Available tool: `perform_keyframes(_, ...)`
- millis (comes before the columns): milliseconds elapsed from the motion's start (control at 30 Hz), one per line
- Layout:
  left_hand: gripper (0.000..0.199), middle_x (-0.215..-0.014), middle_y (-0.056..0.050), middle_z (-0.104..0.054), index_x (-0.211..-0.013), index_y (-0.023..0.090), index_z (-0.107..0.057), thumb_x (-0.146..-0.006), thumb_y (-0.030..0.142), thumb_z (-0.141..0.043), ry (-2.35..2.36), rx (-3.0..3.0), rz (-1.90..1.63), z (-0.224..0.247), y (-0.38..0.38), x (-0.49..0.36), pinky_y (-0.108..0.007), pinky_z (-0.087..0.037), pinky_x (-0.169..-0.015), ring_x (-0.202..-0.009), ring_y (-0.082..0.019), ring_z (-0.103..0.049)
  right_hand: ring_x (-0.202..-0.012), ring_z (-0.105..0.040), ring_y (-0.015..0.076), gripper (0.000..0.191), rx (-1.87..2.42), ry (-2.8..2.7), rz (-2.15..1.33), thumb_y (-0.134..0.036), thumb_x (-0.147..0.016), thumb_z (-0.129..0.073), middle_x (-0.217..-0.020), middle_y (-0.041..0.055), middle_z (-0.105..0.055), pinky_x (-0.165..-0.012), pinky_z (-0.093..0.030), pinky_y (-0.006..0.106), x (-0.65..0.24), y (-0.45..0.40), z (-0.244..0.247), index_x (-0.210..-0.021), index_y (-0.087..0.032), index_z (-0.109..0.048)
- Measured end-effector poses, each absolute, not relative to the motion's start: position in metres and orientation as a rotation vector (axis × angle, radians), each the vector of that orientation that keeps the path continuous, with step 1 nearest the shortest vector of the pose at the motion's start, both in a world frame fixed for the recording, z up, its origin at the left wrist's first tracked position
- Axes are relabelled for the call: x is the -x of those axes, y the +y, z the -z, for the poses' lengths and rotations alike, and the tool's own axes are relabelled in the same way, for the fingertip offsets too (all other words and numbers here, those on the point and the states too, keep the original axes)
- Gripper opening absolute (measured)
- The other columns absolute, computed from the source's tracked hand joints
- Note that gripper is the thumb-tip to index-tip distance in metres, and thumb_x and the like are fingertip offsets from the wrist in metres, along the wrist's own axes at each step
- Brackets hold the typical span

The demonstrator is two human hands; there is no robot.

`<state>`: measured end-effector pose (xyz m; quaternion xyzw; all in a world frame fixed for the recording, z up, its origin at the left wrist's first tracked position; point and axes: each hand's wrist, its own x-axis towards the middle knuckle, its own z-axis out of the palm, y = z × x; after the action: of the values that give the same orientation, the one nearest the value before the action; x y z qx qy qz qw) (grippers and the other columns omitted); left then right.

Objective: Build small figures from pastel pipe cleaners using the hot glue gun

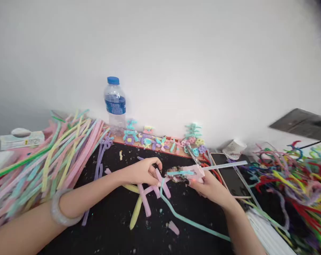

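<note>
My left hand (pixel 145 171) pinches a short pink pipe cleaner (pixel 163 182) between thumb and fingertips. A long turquoise pipe cleaner (pixel 185 219) meets it there and trails to the lower right. My right hand (pixel 212 189) is wrapped round a pale pink glue gun (pixel 196 173), whose blackened, crusted front points left at the pinched piece. A translucent glue stick (pixel 226 165) juts from its back. Below my left hand lie pink strips (pixel 144 201) and a yellow-green pipe cleaner (pixel 136 213), crossing each other. A loose pink scrap (pixel 173 227) rests nearer me.
Pastel pipe cleaners (pixel 70 152) heap at left; bright ones (pixel 306 191) tangle at right. Behind stand a water bottle (pixel 115 102), small finished pipe-cleaner shapes (pixel 155 141) and a tipped paper cup (pixel 234 148). Scissors (pixel 194 155) and a dark-screened phone (pixel 232 180) lie beyond my right hand.
</note>
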<state>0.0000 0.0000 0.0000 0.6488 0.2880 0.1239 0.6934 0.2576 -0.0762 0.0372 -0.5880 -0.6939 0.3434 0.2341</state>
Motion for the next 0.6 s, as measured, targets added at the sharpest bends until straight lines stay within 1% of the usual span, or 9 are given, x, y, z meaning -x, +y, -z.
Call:
perform_keyframes(133,0.034,-0.076,-0.004,-0.072,-0.095,0.020,-0.045,-0.070,0.015,-0.068,0.635,-1.423,-0.276,-0.001,0.001,-0.002,-0.027,-0.048,-0.058,-0.067,-0.021,-0.069,-0.056,-0.051,0.0138,0.018,1.678,-1.894,-0.747,-0.030,-0.081,-0.052,-0.065,-0.0007,-0.058,-0.054,-0.041,0.024,-0.260,-0.072,-0.039,-0.085,-0.016,-0.063)
perform_keyframes(233,0.036,-0.073,-0.001,-0.071,-0.091,0.020,-0.045,-0.068,0.014,-0.072,0.558,-1.322,-0.244,0.000,0.006,0.000,-0.023,-0.047,-0.056,-0.065,-0.019,-0.069,-0.065,-0.056,0.0182,0.021,1.705,-1.923,-0.518,-0.032,-0.082,-0.051,-0.071,0.0024,-0.062,-0.060,-0.044,0.026,-0.265,-0.068,-0.038,-0.082,-0.015,-0.064)
perform_keyframes(300,0.038,-0.071,0.000,-0.070,-0.088,0.020,-0.046,-0.065,0.013,-0.075,0.478,-1.234,-0.211,0.000,0.009,0.003,-0.022,-0.047,-0.055,-0.062,-0.017,-0.069,-0.071,-0.058,0.0204,0.021,1.704,-1.960,-0.387,-0.031,-0.083,-0.050,-0.076,0.0034,-0.064,-0.064,-0.045,0.028,-0.268,-0.066,-0.036,-0.090,-0.016,-0.064)
perform_keyframes(333,0.039,-0.070,0.000,-0.070,-0.087,0.019,-0.046,-0.064,0.013,-0.077,0.444,-1.197,-0.192,0.000,0.011,0.005,-0.021,-0.048,-0.056,-0.061,-0.016,-0.068,-0.076,-0.059,0.0218,0.023,1.702,-1.980,-0.328,-0.030,-0.084,-0.050,-0.082,0.0043,-0.065,-0.068,-0.046,0.029,-0.270,-0.064,-0.034,-0.097,-0.017,-0.063)
perform_keyframes(400,0.040,-0.068,0.000,-0.071,-0.085,0.019,-0.047,-0.062,0.013,-0.079,0.397,-1.148,-0.151,-0.001,0.014,0.009,-0.021,-0.049,-0.056,-0.060,-0.015,-0.068,-0.089,-0.059,0.0248,0.029,1.717,-2.017,-0.216,-0.027,-0.084,-0.051,-0.098,0.0070,-0.064,-0.078,-0.046,0.034,-0.274,-0.061,-0.028,-0.111,-0.019,-0.059)
perform_keyframes(467,0.041,-0.066,0.000,-0.071,-0.084,0.018,-0.047,-0.061,0.013,-0.080,0.376,-1.108,-0.106,-0.003,0.016,0.012,-0.020,-0.050,-0.054,-0.056,-0.014,-0.067,-0.099,-0.056,0.0273,0.036,1.752,-2.058,-0.129,-0.024,-0.084,-0.050,-0.109,0.0099,-0.060,-0.084,-0.045,0.038,-0.277,-0.058,-0.021,-0.119,-0.020,-0.054)
perform_keyframes(533,0.043,-0.064,0.001,-0.070,-0.084,0.018,-0.047,-0.059,0.013,-0.082,0.361,-1.076,-0.083,-0.004,0.017,0.014,-0.018,-0.049,-0.051,-0.053,-0.012,-0.065,-0.102,-0.055,0.0288,0.040,1.787,-2.099,-0.078,-0.021,-0.083,-0.050,-0.112,0.0116,-0.057,-0.085,-0.045,0.041,-0.280,-0.057,-0.014,-0.124,-0.019,-0.050)
perform_keyframes(600,0.045,-0.062,0.002,-0.069,-0.084,0.018,-0.046,-0.057,0.014,-0.082,0.350,-1.049,-0.103,-0.006,0.017,0.014,-0.017,-0.048,-0.048,-0.050,-0.011,-0.063,-0.104,-0.053,0.0295,0.044,1.782,-2.133,-0.029,-0.020,-0.082,-0.052,-0.112,0.0120,-0.055,-0.086,-0.045,0.043,-0.281,-0.056,-0.010,-0.126,-0.020,-0.048)
